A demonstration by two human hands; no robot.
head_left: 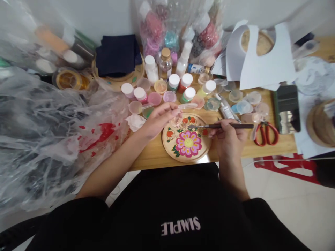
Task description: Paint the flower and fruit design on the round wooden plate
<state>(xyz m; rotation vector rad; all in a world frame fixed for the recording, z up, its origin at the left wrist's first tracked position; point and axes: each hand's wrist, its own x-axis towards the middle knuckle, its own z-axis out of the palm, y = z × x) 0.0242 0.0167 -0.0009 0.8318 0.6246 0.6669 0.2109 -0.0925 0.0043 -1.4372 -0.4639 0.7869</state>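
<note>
A round wooden plaque (pixel 170 150) lies at the table's front edge, bearing a pink flower with a yellow centre, green leaves and orange-red fruit. Above its upper left part, my left hand (pixel 164 116) grips a small clear plastic cup (pixel 176 120) whose lid (pixel 188 106) stands out to the right. My right hand (pixel 230 134) is closed round the dark handle of a palette knife (pixel 242 126). The thin metal blade points left over the plaque, just above the flower. Whether the blade touches the surface I cannot tell.
Behind the plaque stand several small paint cups (pixel 154 98) and white-capped bottles (pixel 173 81). Red-handled pliers (pixel 266 134) and a phone (pixel 288 108) lie at the right. Crumpled plastic sheeting (pixel 62 139) with red stains covers the left side. Dark blue cloth (pixel 117 55) lies at the back.
</note>
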